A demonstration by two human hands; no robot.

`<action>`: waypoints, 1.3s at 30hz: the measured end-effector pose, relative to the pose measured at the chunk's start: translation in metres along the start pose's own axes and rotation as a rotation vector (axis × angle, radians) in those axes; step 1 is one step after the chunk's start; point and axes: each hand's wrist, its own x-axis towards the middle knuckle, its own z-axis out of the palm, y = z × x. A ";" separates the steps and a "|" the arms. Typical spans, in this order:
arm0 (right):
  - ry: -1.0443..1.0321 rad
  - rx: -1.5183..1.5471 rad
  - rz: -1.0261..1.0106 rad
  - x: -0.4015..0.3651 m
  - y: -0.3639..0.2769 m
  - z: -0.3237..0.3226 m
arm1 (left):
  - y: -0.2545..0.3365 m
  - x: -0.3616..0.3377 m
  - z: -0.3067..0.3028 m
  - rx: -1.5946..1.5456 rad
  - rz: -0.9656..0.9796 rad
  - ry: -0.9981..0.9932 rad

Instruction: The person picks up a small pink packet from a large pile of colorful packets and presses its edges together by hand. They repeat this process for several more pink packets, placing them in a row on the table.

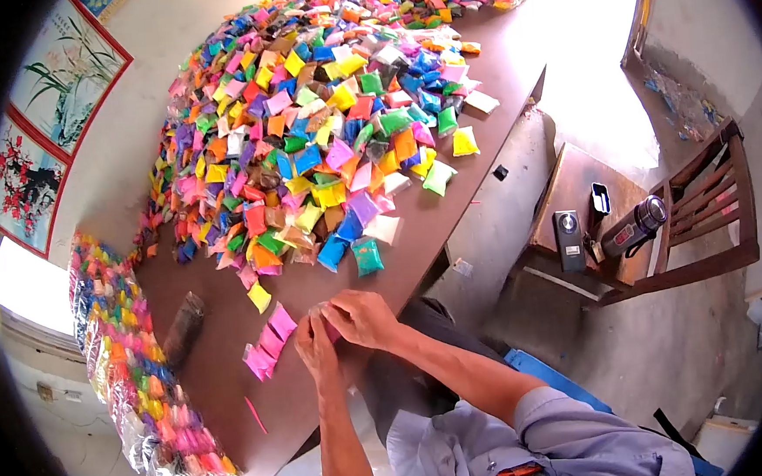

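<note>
My left hand and my right hand meet at the near edge of the brown table. Both have their fingers closed on a small pink packet, which is mostly hidden by them. Just left of my left hand lies a short row of pink packets. A yellow packet sits a little beyond that row. Past my hands spreads a large heap of small packets in many colours, with a teal packet at its near side.
Bagged packets line the table's left edge, beside a dark roll. A thin pink strip lies near the front. To the right, a wooden stool carries a thermos and a dark device, beside a wooden chair.
</note>
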 end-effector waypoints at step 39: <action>-0.067 0.105 0.155 0.010 -0.008 -0.007 | 0.005 -0.011 -0.009 0.197 0.016 -0.069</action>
